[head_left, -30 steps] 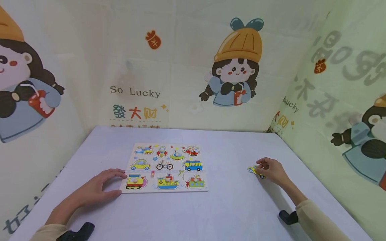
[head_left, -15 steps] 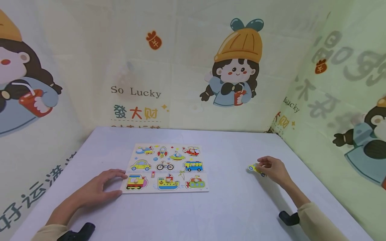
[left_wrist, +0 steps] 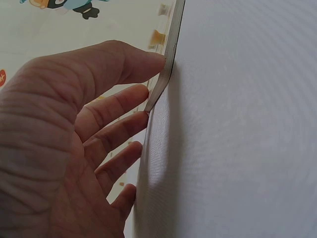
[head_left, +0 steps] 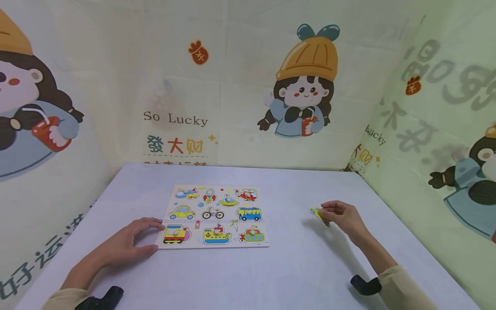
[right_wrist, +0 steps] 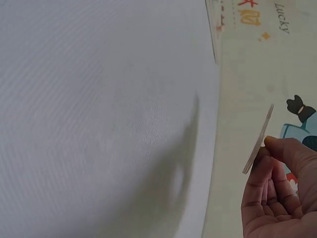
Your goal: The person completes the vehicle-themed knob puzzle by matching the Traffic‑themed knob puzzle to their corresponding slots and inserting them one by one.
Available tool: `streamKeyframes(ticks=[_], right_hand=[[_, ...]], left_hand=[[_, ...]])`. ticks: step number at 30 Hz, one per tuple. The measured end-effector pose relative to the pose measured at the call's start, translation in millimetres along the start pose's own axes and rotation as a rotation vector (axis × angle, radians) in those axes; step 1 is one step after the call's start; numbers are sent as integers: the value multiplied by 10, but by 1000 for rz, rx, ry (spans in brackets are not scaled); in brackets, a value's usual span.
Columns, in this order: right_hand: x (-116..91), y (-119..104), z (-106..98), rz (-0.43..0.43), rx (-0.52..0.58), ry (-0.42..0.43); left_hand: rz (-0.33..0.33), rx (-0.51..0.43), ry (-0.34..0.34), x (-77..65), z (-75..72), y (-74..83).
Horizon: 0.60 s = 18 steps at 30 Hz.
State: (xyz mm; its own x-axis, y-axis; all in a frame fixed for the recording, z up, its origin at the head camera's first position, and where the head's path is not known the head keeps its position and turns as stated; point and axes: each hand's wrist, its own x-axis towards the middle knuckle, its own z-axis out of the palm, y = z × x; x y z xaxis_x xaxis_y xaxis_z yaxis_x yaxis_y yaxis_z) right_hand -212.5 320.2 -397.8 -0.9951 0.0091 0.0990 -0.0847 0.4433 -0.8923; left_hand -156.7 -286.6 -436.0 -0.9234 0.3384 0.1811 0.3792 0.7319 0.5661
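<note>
A white puzzle board with vehicle pictures, several with small knobs, lies on the table left of centre. My left hand rests at its left edge; in the left wrist view the thumb touches the board's edge and the fingers are loosely bent. Over the right part of the table, my right hand pinches a yellow car puzzle piece with blue wheels, held tilted above the surface. The right wrist view shows this car piece edge-on, between thumb and fingers.
The white-covered table reaches back to a cloth wall printed with cartoon figures. Similar printed cloth stands at both sides. A black wrist mount sits below the right sleeve, another black mount by the left.
My right hand has lifted the car piece off the table and moved it a little left, tilting it more. The left hand stays at the board, which has not moved.
</note>
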Motion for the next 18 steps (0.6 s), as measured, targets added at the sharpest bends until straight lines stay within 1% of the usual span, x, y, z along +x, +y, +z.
streamKeyframes(ticks=[7, 13, 18], right_hand=[[-7, -81, 125, 9, 107, -18], [-19, -186, 258, 16, 157, -39], [-4, -239, 360, 0, 206, -73]], left_hand=[[-27, -4, -15, 19, -7, 7], [-4, 7, -5, 27, -15, 3], [-16, -3, -12, 10, 4, 2]])
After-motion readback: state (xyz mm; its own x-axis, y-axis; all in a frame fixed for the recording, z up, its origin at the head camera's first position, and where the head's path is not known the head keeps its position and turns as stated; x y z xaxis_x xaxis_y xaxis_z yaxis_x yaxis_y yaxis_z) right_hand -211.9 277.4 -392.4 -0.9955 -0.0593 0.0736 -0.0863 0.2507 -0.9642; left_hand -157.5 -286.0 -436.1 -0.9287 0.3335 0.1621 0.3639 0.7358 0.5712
